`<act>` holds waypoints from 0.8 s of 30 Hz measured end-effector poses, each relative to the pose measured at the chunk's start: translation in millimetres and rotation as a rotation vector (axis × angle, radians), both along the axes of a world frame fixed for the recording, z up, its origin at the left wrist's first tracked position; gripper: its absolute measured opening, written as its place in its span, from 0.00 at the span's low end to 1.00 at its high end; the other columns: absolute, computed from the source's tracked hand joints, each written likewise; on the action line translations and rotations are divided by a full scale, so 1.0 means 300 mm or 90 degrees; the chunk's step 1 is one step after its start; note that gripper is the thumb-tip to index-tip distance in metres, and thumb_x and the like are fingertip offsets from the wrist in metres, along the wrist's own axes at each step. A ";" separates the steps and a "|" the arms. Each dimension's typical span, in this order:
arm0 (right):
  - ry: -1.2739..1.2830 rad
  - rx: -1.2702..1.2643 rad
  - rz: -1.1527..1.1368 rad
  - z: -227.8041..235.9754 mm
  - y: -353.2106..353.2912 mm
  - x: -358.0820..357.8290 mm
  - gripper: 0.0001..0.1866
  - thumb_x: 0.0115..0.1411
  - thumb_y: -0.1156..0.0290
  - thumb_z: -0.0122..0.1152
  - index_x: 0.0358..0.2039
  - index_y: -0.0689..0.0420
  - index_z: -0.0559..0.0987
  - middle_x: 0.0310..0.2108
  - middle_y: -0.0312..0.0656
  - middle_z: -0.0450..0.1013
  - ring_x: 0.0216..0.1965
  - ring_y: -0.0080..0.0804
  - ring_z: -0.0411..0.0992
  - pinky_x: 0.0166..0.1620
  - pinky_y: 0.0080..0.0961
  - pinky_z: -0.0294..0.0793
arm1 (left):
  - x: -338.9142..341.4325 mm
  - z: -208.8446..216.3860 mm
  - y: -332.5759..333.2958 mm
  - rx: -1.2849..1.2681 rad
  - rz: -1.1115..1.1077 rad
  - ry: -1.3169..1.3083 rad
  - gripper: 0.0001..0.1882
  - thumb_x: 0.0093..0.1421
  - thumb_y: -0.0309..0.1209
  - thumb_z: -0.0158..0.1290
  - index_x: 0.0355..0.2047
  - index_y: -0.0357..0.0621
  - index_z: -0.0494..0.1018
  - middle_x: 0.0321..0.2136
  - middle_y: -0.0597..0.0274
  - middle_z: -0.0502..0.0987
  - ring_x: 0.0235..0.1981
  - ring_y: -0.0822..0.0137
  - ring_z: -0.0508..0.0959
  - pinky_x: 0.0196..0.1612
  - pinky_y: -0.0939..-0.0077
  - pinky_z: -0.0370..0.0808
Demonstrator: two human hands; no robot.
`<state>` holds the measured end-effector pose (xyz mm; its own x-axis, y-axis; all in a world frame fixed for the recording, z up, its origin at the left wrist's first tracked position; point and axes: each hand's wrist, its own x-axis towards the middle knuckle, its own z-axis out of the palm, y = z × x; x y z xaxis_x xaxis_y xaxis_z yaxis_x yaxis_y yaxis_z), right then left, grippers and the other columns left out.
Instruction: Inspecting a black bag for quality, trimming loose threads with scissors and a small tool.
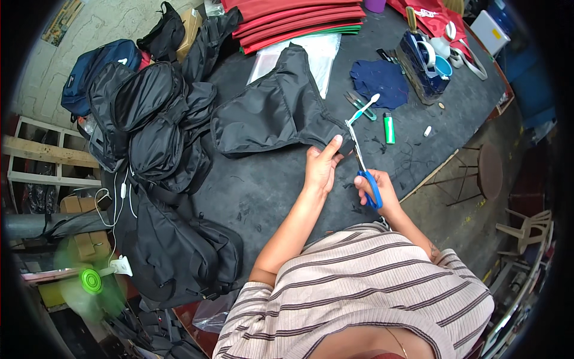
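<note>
A black fabric piece with bound edges point(263, 116) lies across the middle of the dark table. My left hand point(323, 164) pinches its right-hand end between thumb and fingers. My right hand point(382, 190) has its fingers in the handles of blue-handled scissors point(372, 188). The blades point up and away, beside the edge of the fabric close to my left fingertips. Whether they touch the cloth I cannot tell. Just beyond the blade tips lie a toothbrush point(365, 109), small thread snips point(359, 105) and a green lighter point(389, 128).
Black bags point(155, 119) are heaped along the table's left side. Red folded fabric point(293, 24) is stacked at the far edge, near clear plastic sheets point(326, 51). A navy cloth point(379, 82) and a tool caddy point(421, 72) stand far right. A green fan point(89, 281) spins at lower left.
</note>
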<state>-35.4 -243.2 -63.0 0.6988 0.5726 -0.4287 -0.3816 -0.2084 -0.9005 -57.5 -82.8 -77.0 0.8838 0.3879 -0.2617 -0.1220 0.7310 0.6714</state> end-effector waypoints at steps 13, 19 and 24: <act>0.186 -0.030 0.415 0.155 -0.198 0.258 0.26 0.54 0.47 0.58 0.23 0.63 0.75 0.16 0.35 0.70 0.14 0.18 0.68 0.17 0.13 0.67 | -0.138 -0.059 -0.008 -0.282 -0.021 0.008 0.02 0.55 0.22 0.51 0.27 0.35 0.70 0.30 0.54 0.75 0.38 0.61 0.77 0.51 0.63 0.73; 0.190 -0.178 0.483 0.198 -0.159 0.332 0.25 0.54 0.48 0.60 0.22 0.61 0.75 0.17 0.33 0.70 0.15 0.16 0.68 0.19 0.12 0.68 | -0.143 -0.079 -0.017 -0.177 -0.012 -0.011 0.02 0.54 0.20 0.52 0.27 0.35 0.70 0.31 0.55 0.76 0.36 0.64 0.77 0.48 0.72 0.75; 0.180 -0.188 0.526 0.203 -0.101 0.357 0.25 0.53 0.47 0.60 0.22 0.60 0.74 0.17 0.33 0.69 0.16 0.16 0.68 0.19 0.13 0.69 | -0.154 -0.054 -0.011 -0.175 -0.004 0.021 0.01 0.54 0.20 0.53 0.27 0.34 0.71 0.30 0.54 0.76 0.36 0.64 0.77 0.47 0.72 0.75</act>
